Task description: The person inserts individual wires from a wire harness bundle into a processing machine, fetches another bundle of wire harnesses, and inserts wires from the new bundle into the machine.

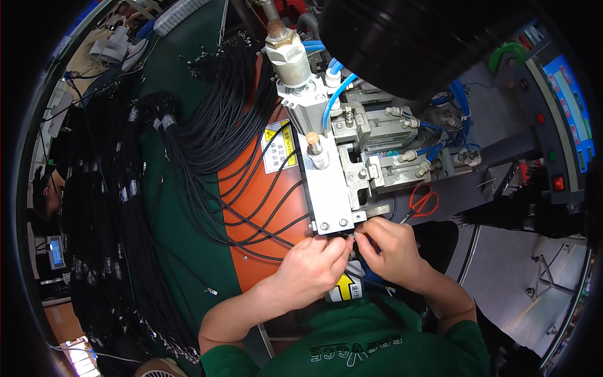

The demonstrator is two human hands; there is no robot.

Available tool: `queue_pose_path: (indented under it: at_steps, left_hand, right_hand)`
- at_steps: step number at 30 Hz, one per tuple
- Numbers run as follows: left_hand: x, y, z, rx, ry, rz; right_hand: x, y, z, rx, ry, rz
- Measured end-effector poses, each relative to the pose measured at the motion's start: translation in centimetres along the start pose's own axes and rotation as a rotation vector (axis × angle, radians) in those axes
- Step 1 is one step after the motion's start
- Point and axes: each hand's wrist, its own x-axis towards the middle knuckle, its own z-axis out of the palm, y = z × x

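My left hand (314, 267) is closed in a pinch at the front foot of a metal press machine (326, 195). A short dark piece, apparently a black cable, shows at its fingertips. Close beside it my right hand (392, 251) pinches too, its fingertips nearly touching the left ones; a tiny pale bit there is too small to name. Several black cables (251, 227) run from the left toward and under my left hand. Below the hands another black cable (364, 278) ends in bare coloured wires (391, 291).
Red-handled scissors (423, 202) lie right of the machine. A thick cable bundle (207, 135) covers the orange board (264, 195) and green tabletop (195, 264). Blue air hoses (337, 100) run to metal cylinders. A control panel with screen (568, 113) stands at right; a large black round object (402, 44) hangs above.
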Motion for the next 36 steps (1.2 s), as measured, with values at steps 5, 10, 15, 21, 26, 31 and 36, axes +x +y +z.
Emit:
queue_pose_path:
  at_steps: [5, 10, 15, 21, 26, 31, 36]
  left_hand:
    - [0.0, 0.0, 0.0, -0.042, -0.005, -0.062]
    - [-1.6, -0.3, 0.4, -0.126, 0.018, -0.158]
    - [-1.4, -0.4, 0.0, -0.060, -0.021, -0.095]
    - [-1.0, -0.5, -0.1, -0.062, -0.046, -0.102]
    - [-1.1, -0.3, -0.1, -0.139, -0.043, -0.138]
    - [-3.5, -1.4, 0.6, -0.263, 0.187, -0.241]
    - [-4.9, -1.4, 0.2, -0.102, 0.201, -0.310]
  right_hand:
    - [0.0, 0.2, 0.4, 0.233, -0.024, 0.181]
    - [-0.7, 0.2, 1.2, 0.262, 0.066, 0.209]
    - [-0.9, 0.3, 1.8, 0.033, 0.217, -0.128]
    - [-0.8, 0.0, 1.8, 0.014, 0.244, -0.107]
    - [0.1, 0.2, 0.3, 0.201, -0.017, 0.177]
    - [-0.9, 1.1, 1.0, 0.751, -0.121, 0.619]
    - [-1.8, 1.3, -0.1, 0.848, -0.129, 0.601]
